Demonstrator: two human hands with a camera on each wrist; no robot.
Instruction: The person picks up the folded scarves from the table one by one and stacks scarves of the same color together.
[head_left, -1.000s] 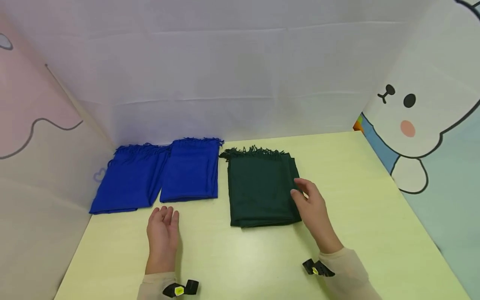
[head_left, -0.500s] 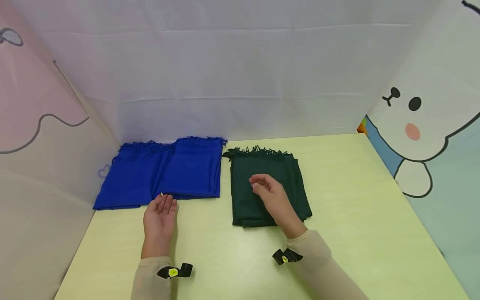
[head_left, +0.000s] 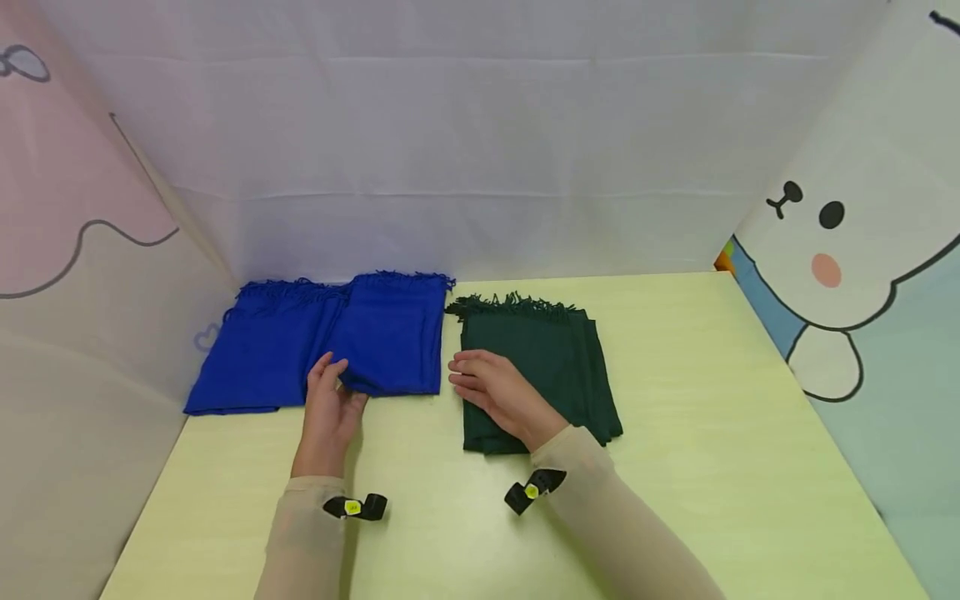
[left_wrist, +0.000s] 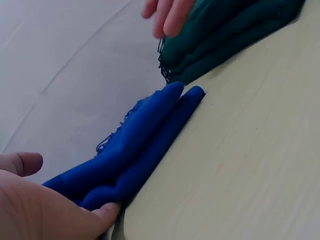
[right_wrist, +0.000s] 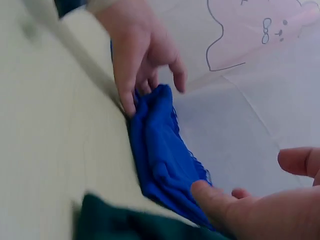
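Two folded blue fringed scarves lie side by side: the left blue scarf (head_left: 258,358) and the right blue scarf (head_left: 390,346). My left hand (head_left: 330,417) is at the near left corner of the right blue scarf, lower fingers touching its near edge. In the right wrist view, the left hand's (right_wrist: 145,55) upper digit stands apart from the cloth. My right hand (head_left: 502,392) hovers over the folded dark green fringed scarf (head_left: 555,358), fingers loosely extended left past its edge and holding nothing. Both hands flank the right blue scarf's near side.
The pale yellow table (head_left: 712,417) carries all the scarves. A white cloth backdrop (head_left: 487,150) rises right behind them. Printed side panels, including one with a white cartoon animal (head_left: 847,250), border the table.
My right hand has moved left from the green scarf's right edge across to its left side. My left hand has advanced to the right blue scarf's near corner and touches it.
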